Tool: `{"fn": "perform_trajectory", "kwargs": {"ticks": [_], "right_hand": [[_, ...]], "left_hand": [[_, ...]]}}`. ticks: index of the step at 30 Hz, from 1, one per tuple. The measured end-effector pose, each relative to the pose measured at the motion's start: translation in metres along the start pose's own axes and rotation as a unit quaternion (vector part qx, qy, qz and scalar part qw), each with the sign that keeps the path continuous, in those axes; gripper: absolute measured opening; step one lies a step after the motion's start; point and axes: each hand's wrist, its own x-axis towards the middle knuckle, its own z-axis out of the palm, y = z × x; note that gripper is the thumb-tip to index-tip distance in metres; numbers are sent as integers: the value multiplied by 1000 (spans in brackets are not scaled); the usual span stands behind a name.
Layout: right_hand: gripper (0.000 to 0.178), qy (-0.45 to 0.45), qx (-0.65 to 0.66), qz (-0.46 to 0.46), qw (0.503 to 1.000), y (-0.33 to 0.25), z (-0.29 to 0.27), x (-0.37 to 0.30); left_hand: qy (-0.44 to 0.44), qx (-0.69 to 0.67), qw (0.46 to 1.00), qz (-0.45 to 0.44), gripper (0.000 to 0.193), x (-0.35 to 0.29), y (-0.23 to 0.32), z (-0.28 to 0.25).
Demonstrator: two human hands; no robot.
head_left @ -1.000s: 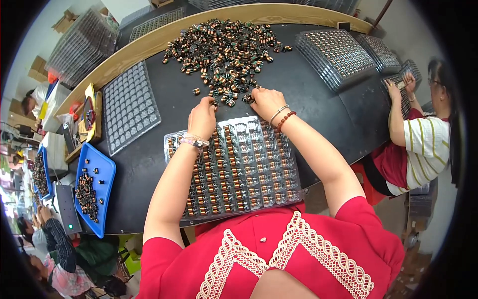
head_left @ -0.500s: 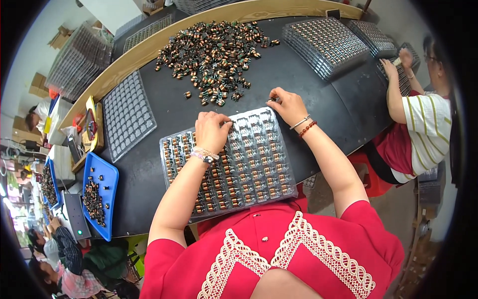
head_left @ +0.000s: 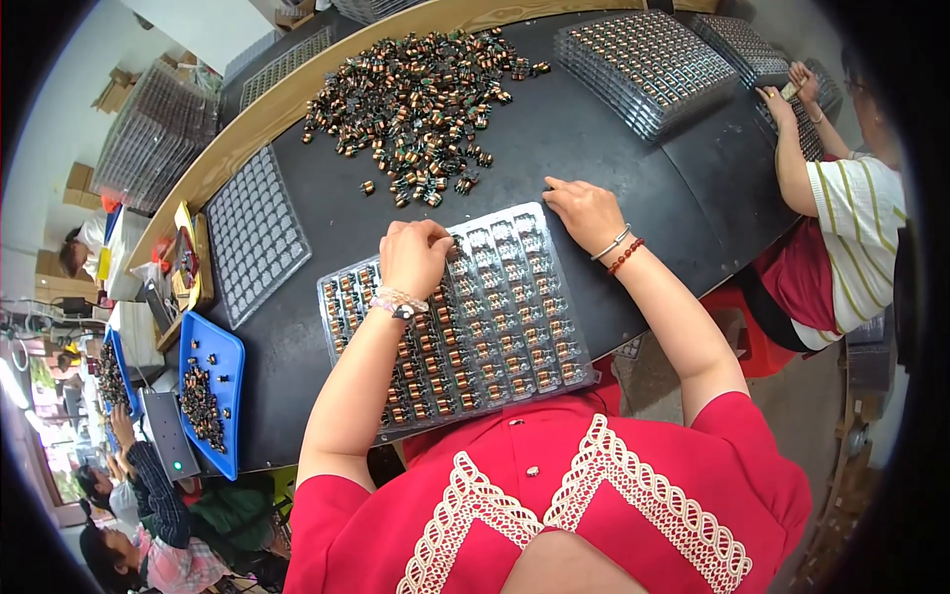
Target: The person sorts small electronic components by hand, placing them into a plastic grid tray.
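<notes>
A clear plastic tray (head_left: 495,371) lies in front of me, its pockets filled in rows with small copper-wound coils; the far right pockets look bare of copper. My left hand (head_left: 414,257) rests over its far middle edge. The thumb and forefinger are pinched at a small dark coil part (head_left: 454,247) in a pocket. My right hand (head_left: 586,213) is just beyond the tray's far right corner, palm down over the black table, fingers stretched to the left. Nothing shows in its fingers; the thumb is partly hidden.
A large heap of loose coils (head_left: 416,104) lies beyond the tray. An unfilled tray (head_left: 259,238) and a blue bin (head_left: 230,396) with coils are at left. Stacked filled trays (head_left: 648,74) stand far right, near a co-worker in a striped sleeve (head_left: 856,233). A wooden rail (head_left: 233,124) borders the table.
My right hand has moved slightly right from the tray's far corner, and its fingers have straightened from a pinch. My left hand has shifted slightly left, still pinching at the tray.
</notes>
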Motion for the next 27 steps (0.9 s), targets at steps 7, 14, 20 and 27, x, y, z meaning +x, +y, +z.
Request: {"fn": "perform_trajectory", "kwargs": {"ticks": [7,14,20,27], "right_hand": [[5,-8,-50,-7,999,3,-7,6],[14,15,21,15,1000,13,-1,8],[26,-64,98,245,962,6,-2,26],[19,-67,95,167,979,17,-11,25]], "left_hand": [[19,51,998,11,10,3,1,3],[29,4,996,84,11,33,-25,-2],[139,143,974,-107,28,79,-103,-1],[83,246,962,85,17,83,-118,-11]]}}
